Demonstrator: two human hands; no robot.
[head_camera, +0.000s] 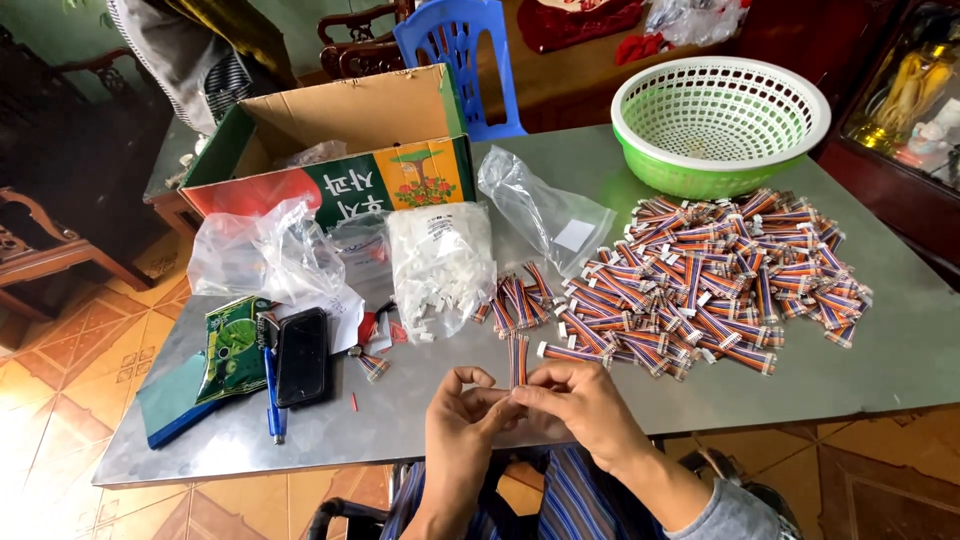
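Both hands are seen at the near table edge: left hand (458, 420) and right hand (580, 400) are brought together, fingertips pinched narrowly on one short ribbon cable piece (517, 362), which is held upright between them just above the steel table (880, 340). Whether a white connector is also pinched cannot be told. A big heap of multicoloured cable pieces (710, 275) is spread right of the hands; a smaller bunch (515, 300) lies just beyond them. A clear bag of white connectors (440, 265) is set near that bunch. A black phone (301, 356), blue pen (272, 395) and green packet (233, 348) lie at left. A cardboard box (350, 140) and green basket (720, 120) are placed at the far side.
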